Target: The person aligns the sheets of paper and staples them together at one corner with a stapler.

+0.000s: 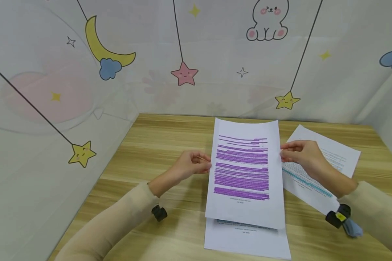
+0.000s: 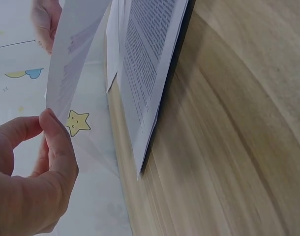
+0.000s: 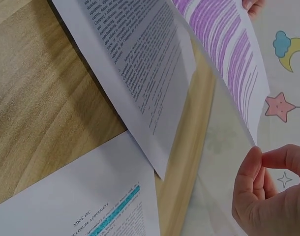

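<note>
Head view, left to right: the table's [image 1: 143,145] left edge ran well apart from your left hand [image 1: 192,165], whose thumb and fingertips pinched the left edge of the purple-marked sheet [image 1: 241,177]. That sheet hung between your hands, raised above the lower paper [image 1: 245,243], whose near end stuck out. Your right hand [image 1: 302,154] pinched its right edge, above the blue-marked page [image 1: 346,156] lying askew near the table's right side.

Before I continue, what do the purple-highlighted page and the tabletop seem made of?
Purple-highlighted page: apparently matte paper, by its thin edge and soft bend. Tabletop: smooth-looking wood or wood-print laminate; streaked brown grain shows, but not which.
</note>
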Action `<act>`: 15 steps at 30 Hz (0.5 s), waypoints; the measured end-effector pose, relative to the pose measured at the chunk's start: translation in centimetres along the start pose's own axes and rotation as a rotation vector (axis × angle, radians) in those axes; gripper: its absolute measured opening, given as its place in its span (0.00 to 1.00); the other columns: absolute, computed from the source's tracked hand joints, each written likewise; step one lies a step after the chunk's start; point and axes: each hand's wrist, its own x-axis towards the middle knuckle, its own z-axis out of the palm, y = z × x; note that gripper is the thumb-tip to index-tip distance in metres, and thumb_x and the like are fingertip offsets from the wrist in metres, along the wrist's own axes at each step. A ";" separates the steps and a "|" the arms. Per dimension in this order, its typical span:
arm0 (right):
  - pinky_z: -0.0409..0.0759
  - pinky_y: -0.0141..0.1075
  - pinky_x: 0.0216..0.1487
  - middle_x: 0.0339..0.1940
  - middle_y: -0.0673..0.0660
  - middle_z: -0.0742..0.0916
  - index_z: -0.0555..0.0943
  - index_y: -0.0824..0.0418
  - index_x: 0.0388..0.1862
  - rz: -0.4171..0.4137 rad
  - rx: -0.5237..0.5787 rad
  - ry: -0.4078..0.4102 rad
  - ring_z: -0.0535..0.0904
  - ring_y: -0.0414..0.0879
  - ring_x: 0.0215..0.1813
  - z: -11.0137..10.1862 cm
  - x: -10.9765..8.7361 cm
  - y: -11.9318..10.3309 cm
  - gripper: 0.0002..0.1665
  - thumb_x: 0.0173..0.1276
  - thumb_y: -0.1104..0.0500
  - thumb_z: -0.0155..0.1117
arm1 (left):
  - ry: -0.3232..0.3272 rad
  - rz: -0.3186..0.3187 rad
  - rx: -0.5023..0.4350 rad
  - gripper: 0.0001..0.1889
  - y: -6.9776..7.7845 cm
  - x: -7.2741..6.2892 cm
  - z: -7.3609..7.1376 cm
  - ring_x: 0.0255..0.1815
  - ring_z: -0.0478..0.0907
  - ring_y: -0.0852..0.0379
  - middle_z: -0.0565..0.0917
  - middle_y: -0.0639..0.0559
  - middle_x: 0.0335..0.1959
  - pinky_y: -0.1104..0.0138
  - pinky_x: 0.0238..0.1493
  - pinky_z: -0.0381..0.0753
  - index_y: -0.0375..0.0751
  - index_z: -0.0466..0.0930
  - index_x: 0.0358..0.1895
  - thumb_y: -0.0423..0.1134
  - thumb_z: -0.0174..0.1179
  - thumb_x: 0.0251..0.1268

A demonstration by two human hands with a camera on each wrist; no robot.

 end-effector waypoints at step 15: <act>0.86 0.34 0.44 0.40 0.57 0.86 0.73 0.80 0.59 0.038 -0.013 -0.033 0.85 0.44 0.36 0.4 -1.0 0.7 0.25 0.72 0.62 0.65 | -0.045 -0.023 0.037 0.11 -0.3 -1.4 0.9 0.39 0.86 0.48 0.86 0.45 0.35 0.50 0.52 0.83 0.28 0.79 0.48 0.29 0.64 0.66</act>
